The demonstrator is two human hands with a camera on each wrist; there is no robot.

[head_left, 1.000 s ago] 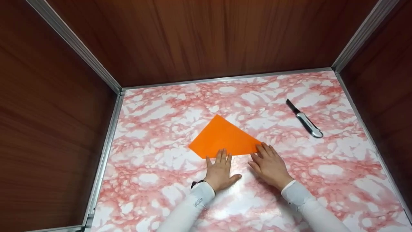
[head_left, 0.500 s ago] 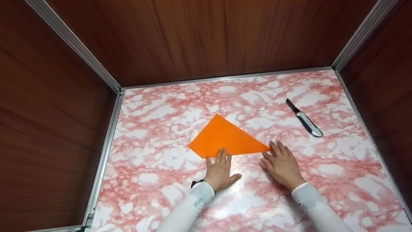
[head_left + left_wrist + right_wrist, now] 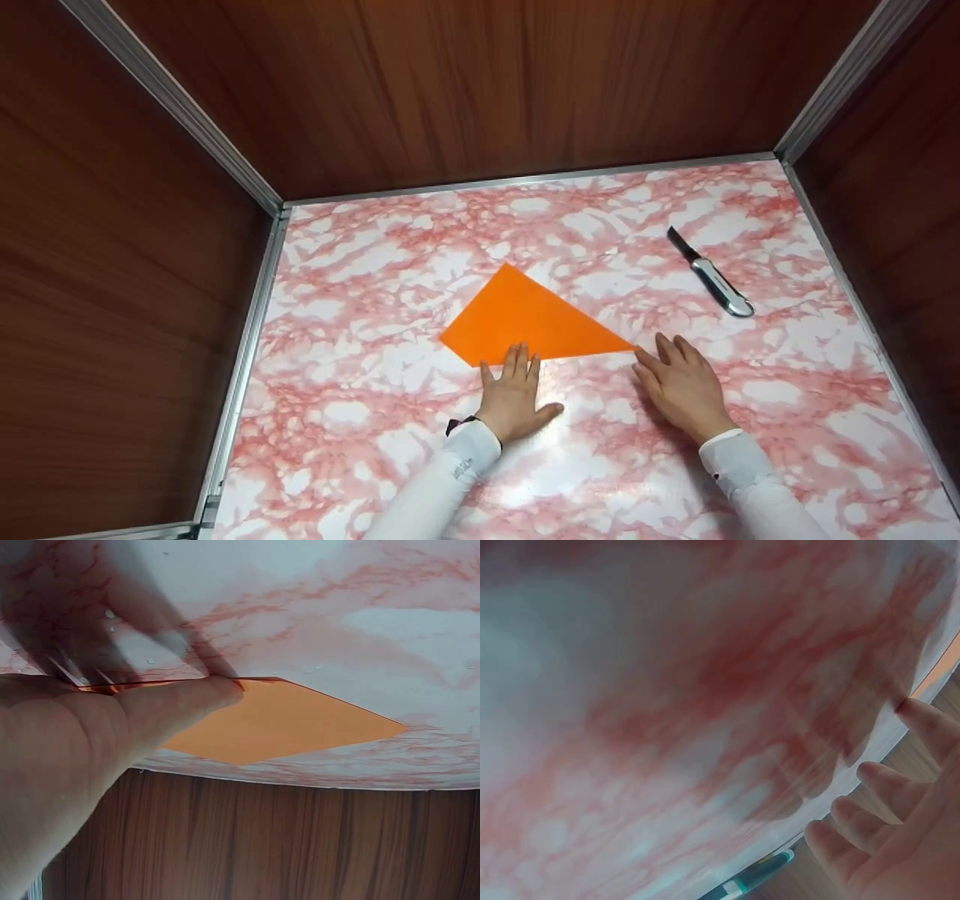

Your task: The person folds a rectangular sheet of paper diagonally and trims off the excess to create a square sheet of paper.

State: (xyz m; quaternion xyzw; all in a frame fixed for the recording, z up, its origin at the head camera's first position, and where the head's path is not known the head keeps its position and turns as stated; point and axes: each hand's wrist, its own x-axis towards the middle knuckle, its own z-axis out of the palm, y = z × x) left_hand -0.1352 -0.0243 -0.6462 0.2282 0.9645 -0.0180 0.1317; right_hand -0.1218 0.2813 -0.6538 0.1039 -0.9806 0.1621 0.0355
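A folded sheet of orange paper (image 3: 517,315) lies flat on the table, kite-shaped with a long point toward the right. My left hand (image 3: 514,405) rests with straight, spread fingers on its near edge; in the left wrist view a finger lies across the orange paper (image 3: 292,724). At the sharp right tip of the paper, the right hand (image 3: 686,390) touches with its index finger, the other fingers spread out to the right. The right wrist view shows that fingertip (image 3: 911,706) right by a sliver of orange paper (image 3: 939,675).
A utility knife (image 3: 712,277) with a silver and dark handle lies at the right rear, its black blade pointing to the back left. Brown wood-grain panels (image 3: 480,90) in metal framing enclose the red-and-white marbled table (image 3: 360,405) at the back and sides.
My right hand has slid rightward along the paper's near edge to its tip, uncovering the pointed end. The left hand has stayed in place on the paper.
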